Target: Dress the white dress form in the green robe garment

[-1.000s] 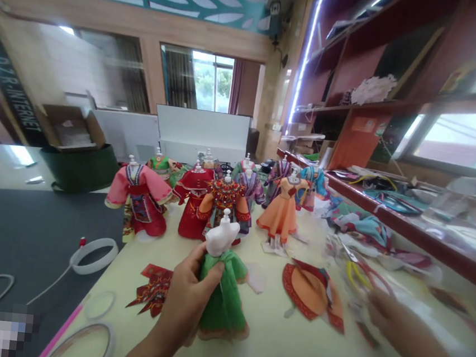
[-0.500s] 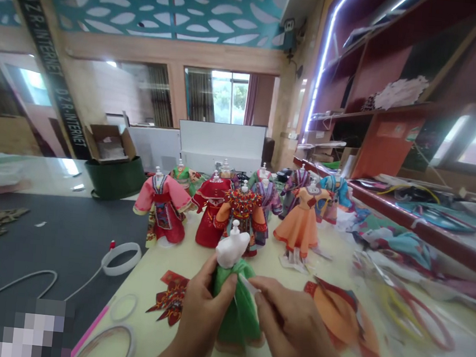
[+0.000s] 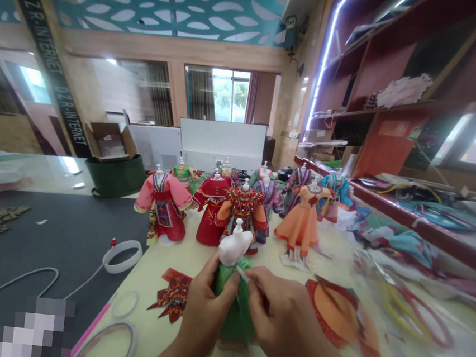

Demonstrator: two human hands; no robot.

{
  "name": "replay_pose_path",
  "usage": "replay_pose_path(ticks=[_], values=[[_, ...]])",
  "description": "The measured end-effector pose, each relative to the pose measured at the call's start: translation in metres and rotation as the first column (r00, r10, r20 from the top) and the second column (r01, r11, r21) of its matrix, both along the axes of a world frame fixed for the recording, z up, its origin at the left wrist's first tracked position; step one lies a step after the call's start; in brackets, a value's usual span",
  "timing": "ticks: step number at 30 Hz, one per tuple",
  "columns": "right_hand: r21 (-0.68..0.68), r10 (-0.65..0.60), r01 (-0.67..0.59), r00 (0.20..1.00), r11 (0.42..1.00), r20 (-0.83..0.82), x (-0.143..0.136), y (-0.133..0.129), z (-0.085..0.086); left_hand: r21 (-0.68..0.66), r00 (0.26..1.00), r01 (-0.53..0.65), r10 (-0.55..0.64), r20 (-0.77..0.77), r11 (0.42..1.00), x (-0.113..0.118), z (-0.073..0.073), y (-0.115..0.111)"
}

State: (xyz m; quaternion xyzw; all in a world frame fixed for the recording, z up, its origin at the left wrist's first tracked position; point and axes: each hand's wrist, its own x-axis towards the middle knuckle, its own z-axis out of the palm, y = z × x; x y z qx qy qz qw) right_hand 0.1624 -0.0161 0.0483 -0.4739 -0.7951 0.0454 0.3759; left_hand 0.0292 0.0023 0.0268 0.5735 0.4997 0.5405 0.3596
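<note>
A small white dress form [image 3: 235,246] stands in front of me with a green skirt [image 3: 242,308] around its lower part. My left hand [image 3: 212,296] grips it at the waist, thumb pressed on the green cloth. My right hand [image 3: 279,303] pinches a thin white strip [image 3: 242,273] against the front of the waist. The strip's exact kind is too small to tell. Beside my left hand lies a red patterned cloth piece [image 3: 173,298]. Orange and red cloth pieces [image 3: 334,314] rest on the table right of my right hand.
Several dressed miniature forms stand behind, among them one in pink [image 3: 163,205] and one in orange [image 3: 302,218]. Tape rolls [image 3: 123,257] lie at left, with a white cable. Scissors with red and yellow handles [image 3: 427,314] and plastic bags lie at right. A box [image 3: 111,141] stands farther back.
My right hand has moved slightly left and up, bringing the white strip closer against the waist. My left hand keeps its grip on the form.
</note>
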Motion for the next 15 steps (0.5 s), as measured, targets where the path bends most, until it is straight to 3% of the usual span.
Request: replay_pose_path(ticks=[9,15], values=[[0.093,-0.069,0.058,0.991,0.994,0.114,-0.0071,0.0003,0.0054,0.065,0.998,-0.041,0.044,-0.044,0.997,0.0021,0.0031,-0.0008],[0.066,-0.074,0.065,0.987,0.996,0.142,-0.0062,-0.0001,0.0063,0.064,0.992,-0.048,0.055,-0.116,0.997,0.0045,0.0013,-0.0035]])
